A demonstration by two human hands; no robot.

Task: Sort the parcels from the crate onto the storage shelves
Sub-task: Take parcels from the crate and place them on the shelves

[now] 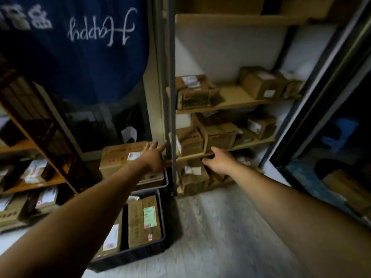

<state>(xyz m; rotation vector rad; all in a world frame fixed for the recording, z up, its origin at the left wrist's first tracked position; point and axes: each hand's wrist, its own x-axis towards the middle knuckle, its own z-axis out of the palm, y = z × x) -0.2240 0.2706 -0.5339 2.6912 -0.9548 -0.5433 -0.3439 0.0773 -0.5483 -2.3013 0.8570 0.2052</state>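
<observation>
Hands both empty, arms stretched out toward centre frame. Left hand [154, 158] has its fingers spread wide, thumb out, over the right end of a big brown cardboard box with red print [116, 159]; contact can't be told. Right hand [219, 162] has loosely extended fingers and holds nothing, just in front of the lip of the pale wooden storage shelves [236, 97], right of the grey metal upright post [171, 87].

The hands sit either side of that post. My guess is the left is going for the big box and the right is free to take its other side or steady on the shelf.

The big box sits on top of a second dark crate [165, 177], probably because it is too large to fit inside.

The dark plastic crate [136, 255], lower centre, holds parcels standing on edge, including a flat brown cardboard parcel with a green label [136, 227], so plenty is left to sort.

Brown cardboard boxes [218, 135] already fill the lower boards, labels mostly outward. The middle board has a gap, a likely drop spot.

A blue cloth with white lettering [80, 47] hangs upper left.
</observation>
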